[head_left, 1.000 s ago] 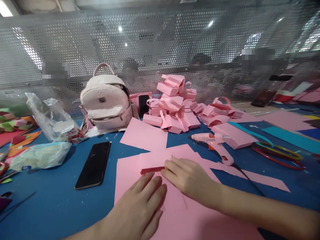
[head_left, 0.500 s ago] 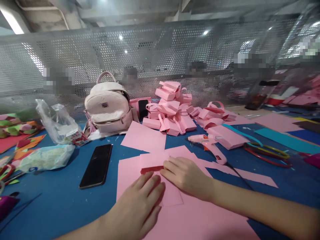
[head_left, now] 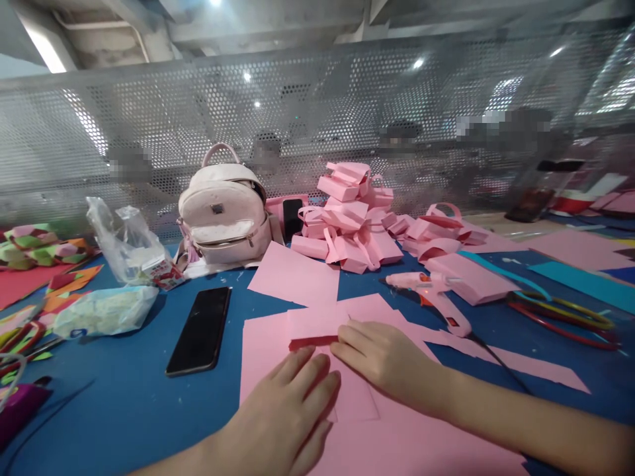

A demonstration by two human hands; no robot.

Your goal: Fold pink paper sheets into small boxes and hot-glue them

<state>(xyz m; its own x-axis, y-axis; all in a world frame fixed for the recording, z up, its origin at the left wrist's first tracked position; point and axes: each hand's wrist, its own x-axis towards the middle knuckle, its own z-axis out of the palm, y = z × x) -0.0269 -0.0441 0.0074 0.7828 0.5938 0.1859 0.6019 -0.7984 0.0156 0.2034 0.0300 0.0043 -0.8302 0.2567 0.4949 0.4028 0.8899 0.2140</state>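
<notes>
A folded pink paper piece lies on larger pink sheets, its upper flap raised and a darker red edge showing below it. My left hand lies palm down on the paper, fingers slightly apart, fingertips at the flap's lower edge. At the flap's right end rests my right hand, its fingers pressed together around the paper edge; the fingertips and thumb are partly hidden. A pink glue gun lies to the right of my hands.
A black phone lies at left, with a pale backpack behind. Small pink paper bags are heaped at the back. Colored wire loops lie right, a filled plastic bag and a purple object left.
The whole view has shifted slightly, so objects appear further right. My hands stay on the folded paper in nearly the same pose.
</notes>
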